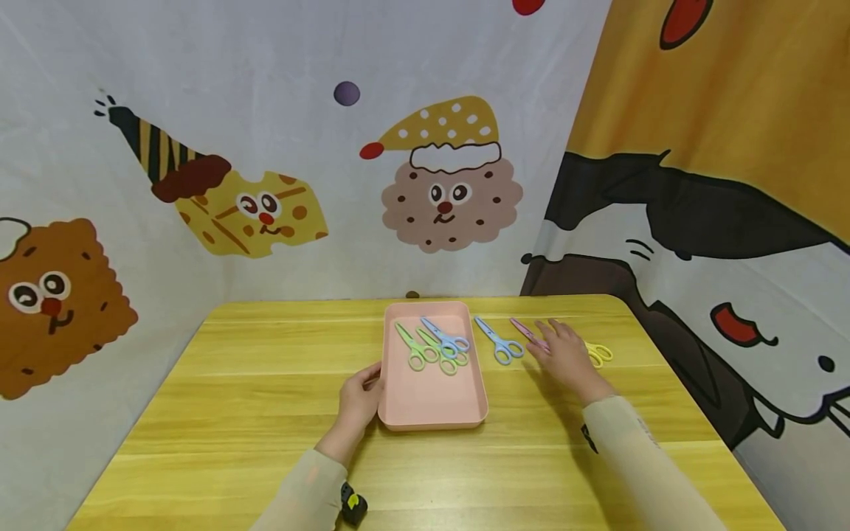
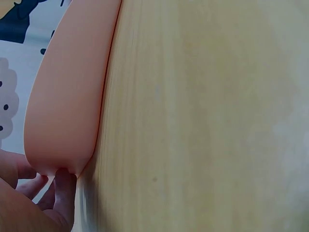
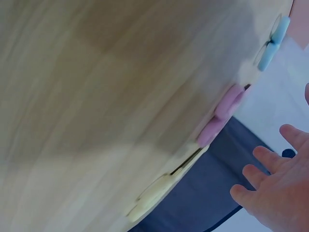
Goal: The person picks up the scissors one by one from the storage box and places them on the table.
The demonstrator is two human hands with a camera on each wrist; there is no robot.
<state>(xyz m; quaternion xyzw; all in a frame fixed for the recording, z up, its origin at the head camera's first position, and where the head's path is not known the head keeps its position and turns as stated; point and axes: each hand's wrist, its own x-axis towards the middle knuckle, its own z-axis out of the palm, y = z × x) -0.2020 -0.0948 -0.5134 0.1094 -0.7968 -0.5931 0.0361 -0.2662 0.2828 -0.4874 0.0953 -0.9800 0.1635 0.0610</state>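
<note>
A pink tray [image 1: 434, 402] holds two green scissors [image 1: 416, 346] and a pair of blue scissors [image 1: 446, 338], overlapping in its far half. My left hand [image 1: 360, 394] touches the tray's left wall with its fingertips; the left wrist view shows these fingers [image 2: 64, 193] against the pink wall. Over the table to the right, my right hand [image 1: 564, 358] has its fingers spread above pink scissors [image 1: 529, 333], which it partly covers in the head view. The right wrist view shows the pink handles [image 3: 222, 116] apart from the fingers, with nothing held.
Other blue scissors [image 1: 499, 345] lie between tray and right hand. Yellow scissors [image 1: 600, 352] lie beyond that hand, partly hidden by it. The wooden table [image 1: 285, 354] meets a cartoon-printed cloth [image 1: 279, 133] behind its far edge.
</note>
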